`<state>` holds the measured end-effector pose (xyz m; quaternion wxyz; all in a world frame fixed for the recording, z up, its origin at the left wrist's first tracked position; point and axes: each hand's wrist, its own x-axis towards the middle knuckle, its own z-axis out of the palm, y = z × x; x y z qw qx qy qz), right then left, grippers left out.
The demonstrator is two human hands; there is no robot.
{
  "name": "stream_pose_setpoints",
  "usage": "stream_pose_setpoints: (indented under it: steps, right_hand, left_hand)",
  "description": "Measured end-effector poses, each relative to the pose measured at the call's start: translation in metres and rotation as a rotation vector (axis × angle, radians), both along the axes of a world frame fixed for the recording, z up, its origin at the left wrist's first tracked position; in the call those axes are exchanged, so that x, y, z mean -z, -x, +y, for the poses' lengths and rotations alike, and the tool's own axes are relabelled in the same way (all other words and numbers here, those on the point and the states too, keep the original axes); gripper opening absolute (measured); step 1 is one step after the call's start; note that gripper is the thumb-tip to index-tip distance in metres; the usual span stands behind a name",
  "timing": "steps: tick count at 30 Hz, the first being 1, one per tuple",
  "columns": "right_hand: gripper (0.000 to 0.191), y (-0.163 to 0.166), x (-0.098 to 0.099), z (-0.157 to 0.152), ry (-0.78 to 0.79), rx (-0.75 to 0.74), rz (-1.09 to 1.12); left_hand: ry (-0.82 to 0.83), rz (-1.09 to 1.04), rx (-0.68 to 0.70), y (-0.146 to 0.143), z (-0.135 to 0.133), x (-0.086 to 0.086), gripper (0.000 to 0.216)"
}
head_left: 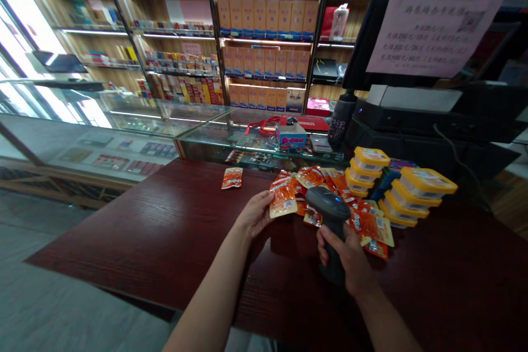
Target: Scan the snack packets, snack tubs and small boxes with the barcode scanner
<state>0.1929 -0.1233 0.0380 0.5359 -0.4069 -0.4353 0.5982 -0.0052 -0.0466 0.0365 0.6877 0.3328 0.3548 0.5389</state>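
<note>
the left hand point(254, 215) pinches an orange snack packet point(282, 201) beside the packet pile point(371, 224) on the surface point(165, 231) while the right hand point(348, 253) grips a barcode scanner point(329, 204); a clean read likely wants the printed barcode point(287, 204) flat, facing it.

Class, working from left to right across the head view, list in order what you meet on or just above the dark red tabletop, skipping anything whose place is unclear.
Lone orange packet → left hand → held orange packet → handheld scanner → left stack of yellow-lidded tubs → right stack of yellow-lidded tubs
</note>
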Motion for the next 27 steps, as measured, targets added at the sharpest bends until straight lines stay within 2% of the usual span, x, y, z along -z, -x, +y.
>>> stream_pose_setpoints:
  steps: [5,8,13,17,22,27]
  right_hand:
    - [0.044,0.004,-0.001,-0.001,0.001,-0.011,-0.042]
    - [0.048,0.006,-0.001,-0.002,0.016,-0.037,-0.102]
    - [0.052,0.010,0.003,-0.004,0.008,-0.070,-0.251]
    - [0.047,0.012,0.007,-0.004,-0.019,-0.093,-0.349]
    - [0.042,0.013,0.010,-0.005,-0.037,-0.118,-0.375]
    - [0.041,0.013,0.008,-0.006,-0.022,-0.127,-0.374]
  left_hand:
    - [-0.218,0.180,-0.444,0.004,0.010,0.017,0.029]
    - [-0.311,0.292,-0.624,0.009,0.016,0.022,0.022]
    - [-0.330,0.320,-0.725,0.014,0.022,0.026,0.020]
    - [-0.333,0.356,-0.780,0.016,0.022,0.025,0.015]
    - [-0.326,0.444,-0.854,0.018,0.020,0.020,0.008]
    - [-0.329,0.453,-0.890,0.020,0.024,0.025,0.009]
